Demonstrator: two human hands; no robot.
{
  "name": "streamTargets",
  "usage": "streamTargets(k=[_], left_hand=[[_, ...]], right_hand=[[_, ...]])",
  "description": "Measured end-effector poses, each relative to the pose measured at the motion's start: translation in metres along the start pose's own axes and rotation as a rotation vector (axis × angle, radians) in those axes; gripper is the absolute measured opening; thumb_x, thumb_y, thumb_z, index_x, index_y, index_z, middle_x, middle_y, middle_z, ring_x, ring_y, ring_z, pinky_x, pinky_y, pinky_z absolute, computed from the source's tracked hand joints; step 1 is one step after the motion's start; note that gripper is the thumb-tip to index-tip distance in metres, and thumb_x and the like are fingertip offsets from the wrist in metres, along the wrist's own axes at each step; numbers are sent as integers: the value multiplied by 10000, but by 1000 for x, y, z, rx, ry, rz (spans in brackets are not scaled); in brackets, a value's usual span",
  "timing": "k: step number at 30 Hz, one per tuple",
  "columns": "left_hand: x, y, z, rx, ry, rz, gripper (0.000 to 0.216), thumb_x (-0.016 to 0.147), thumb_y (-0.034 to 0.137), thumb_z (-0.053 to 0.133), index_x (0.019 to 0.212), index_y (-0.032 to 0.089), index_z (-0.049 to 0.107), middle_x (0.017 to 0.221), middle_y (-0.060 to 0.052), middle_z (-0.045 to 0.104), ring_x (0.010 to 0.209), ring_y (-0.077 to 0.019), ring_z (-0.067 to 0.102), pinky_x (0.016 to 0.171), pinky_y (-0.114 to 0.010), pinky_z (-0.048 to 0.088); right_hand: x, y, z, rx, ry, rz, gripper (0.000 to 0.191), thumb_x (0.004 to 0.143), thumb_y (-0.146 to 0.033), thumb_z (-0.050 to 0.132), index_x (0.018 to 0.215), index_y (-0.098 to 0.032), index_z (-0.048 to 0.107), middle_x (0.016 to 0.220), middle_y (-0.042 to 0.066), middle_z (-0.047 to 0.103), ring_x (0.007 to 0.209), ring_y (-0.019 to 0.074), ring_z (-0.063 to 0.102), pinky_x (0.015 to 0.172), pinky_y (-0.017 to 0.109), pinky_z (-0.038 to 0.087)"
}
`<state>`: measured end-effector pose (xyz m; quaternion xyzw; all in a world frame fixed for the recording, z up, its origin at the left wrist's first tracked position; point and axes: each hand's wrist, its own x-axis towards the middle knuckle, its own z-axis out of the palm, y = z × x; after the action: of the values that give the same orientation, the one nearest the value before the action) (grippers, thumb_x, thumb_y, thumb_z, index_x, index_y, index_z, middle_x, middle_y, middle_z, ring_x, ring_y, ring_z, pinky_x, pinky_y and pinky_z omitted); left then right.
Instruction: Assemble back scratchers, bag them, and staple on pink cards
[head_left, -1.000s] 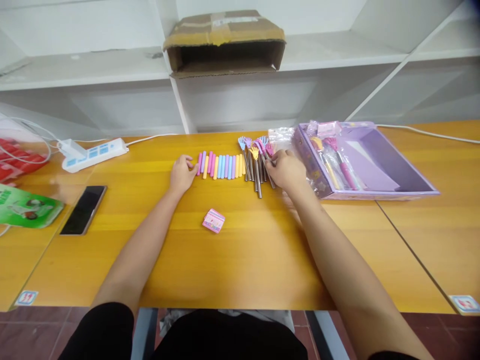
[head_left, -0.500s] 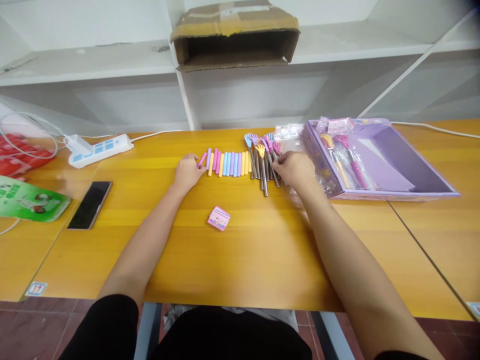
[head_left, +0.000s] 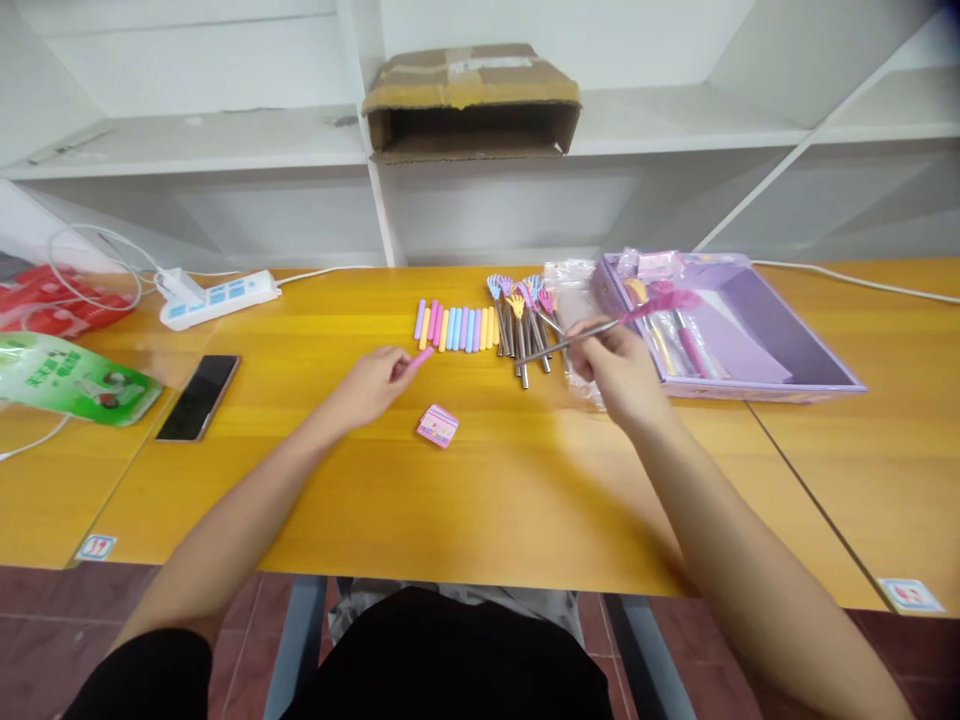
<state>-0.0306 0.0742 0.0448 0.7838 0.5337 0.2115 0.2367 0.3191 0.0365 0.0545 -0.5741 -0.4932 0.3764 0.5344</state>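
Here your left hand [head_left: 366, 386] is closed on a thin pink sleeve [head_left: 417, 360], pinched at the fingertips so that its free end points up and to the right, lifted off the wood. Your right hand [head_left: 619, 366] grips a slim metal rod [head_left: 570, 340] near its middle. The rod lies almost level in the air, its bare end toward the left hand and its pink hand-shaped head [head_left: 670, 299] out over the near left corner of the purple box [head_left: 757, 388]. The two held pieces are apart, with a gap between the sleeve's tip and the rod's bare end.

Just beyond both hands, a row of pastel sleeves [head_left: 454, 328] lies side by side on the table [head_left: 487, 500], pink, purple, yellow and blue. Touching its right end is a bunch of metal rods [head_left: 523, 330] with small coloured heads fanned toward the wall. A crumpled clear plastic bag [head_left: 570, 285] sits between that bunch and the purple box, which holds more wrapped pieces along its left side. A small pink card [head_left: 438, 425] lies flat, near your left hand.

Farther left lie a dark phone [head_left: 199, 397], a white power strip [head_left: 221, 298], a green packet [head_left: 75, 378] and a red packet [head_left: 41, 305]. On the white shelf [head_left: 225, 140] behind stands an open cardboard box [head_left: 472, 100].
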Motion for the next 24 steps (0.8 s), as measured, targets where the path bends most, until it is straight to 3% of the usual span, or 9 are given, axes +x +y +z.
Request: streamTargets(k=[3,5,10,13,18,24], left_hand=[[-39,10,5,-101,-41,137,248,1060,453,591,1057,255,741,920,-47,680,757,-213,577,725,-335,419],[-51,10,12,-124,-32,186,256,1077,447,579,1126,264,752,965,-51,668,828,-221,592,792,-340,446],[-56,-5,27,-112,3,236,344,1119,407,492,1330,303,744,1076,-70,640,1026,-245,617,988,-379,483],[-58,-11,30,-142,0,225,363,1123,411,479,1355,311,741,1103,-76,642,1037,-240,629,990,-375,505],[-63,-13,34,-175,-47,282,332,1116,382,508,1333,329,754,1150,-83,713,1068,-256,651,1011,-402,507],[-71,-4,38,-170,-50,376,344,1154,312,427,1351,236,698,1158,-87,697,1079,-215,660,1012,-367,529]], right_hand=[[-34,15,11,117,-126,54,330,944,-576,652,880,-253,656,601,-36,493,513,140,398,506,292,306],[-46,27,20,172,-114,54,424,962,-653,618,843,-249,668,632,-23,500,531,141,403,521,304,323],[-51,50,33,335,-100,65,386,907,-629,703,844,-249,687,689,-17,544,537,126,403,539,310,341],[-53,54,32,376,-153,108,322,881,-576,746,917,-261,691,698,-18,597,506,124,396,505,307,312],[-61,50,32,450,-238,160,399,957,-650,627,936,-256,690,696,8,668,472,129,373,487,316,320],[-70,52,41,522,-217,170,416,958,-626,703,922,-213,723,677,3,696,449,87,390,474,272,327]])
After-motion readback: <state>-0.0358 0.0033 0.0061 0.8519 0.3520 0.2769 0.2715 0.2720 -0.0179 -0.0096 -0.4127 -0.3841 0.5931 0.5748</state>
